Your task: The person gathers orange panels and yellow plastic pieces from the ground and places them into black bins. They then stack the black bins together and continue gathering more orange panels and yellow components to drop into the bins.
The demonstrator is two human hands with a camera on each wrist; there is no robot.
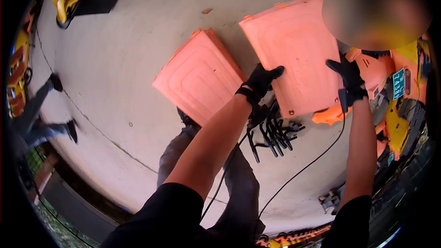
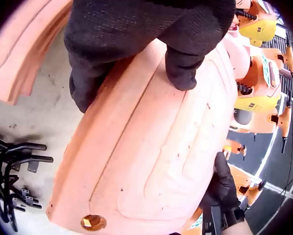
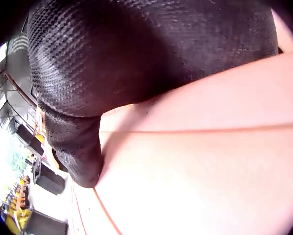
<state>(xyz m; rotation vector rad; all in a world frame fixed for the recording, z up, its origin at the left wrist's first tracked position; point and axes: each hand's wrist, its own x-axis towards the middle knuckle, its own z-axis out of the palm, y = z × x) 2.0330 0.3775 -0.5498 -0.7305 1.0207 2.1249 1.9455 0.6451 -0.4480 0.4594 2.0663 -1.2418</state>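
A salmon-orange plastic panel (image 1: 296,50) with raised nested outlines is held up off the floor, between both hands. My left hand (image 1: 262,80), in a black glove, grips its left edge, thumb on the face. In the left wrist view the fingers of the left hand (image 2: 136,39) wrap behind that edge, and a round hole shows at one corner. My right hand (image 1: 350,76), also gloved, grips the opposite edge with the thumb over the face. The right wrist view shows the right hand (image 3: 136,63) close against the panel. A similar panel (image 1: 197,73) stands left of my left forearm.
Black metal brackets (image 1: 275,135) lie on the concrete floor (image 1: 115,73) below the panel. Orange and yellow scooters (image 1: 404,87) crowd the right side, near a blurred person. A dark-trousered person's legs (image 1: 41,105) show at far left. Cables (image 1: 303,167) trail from both wrists.
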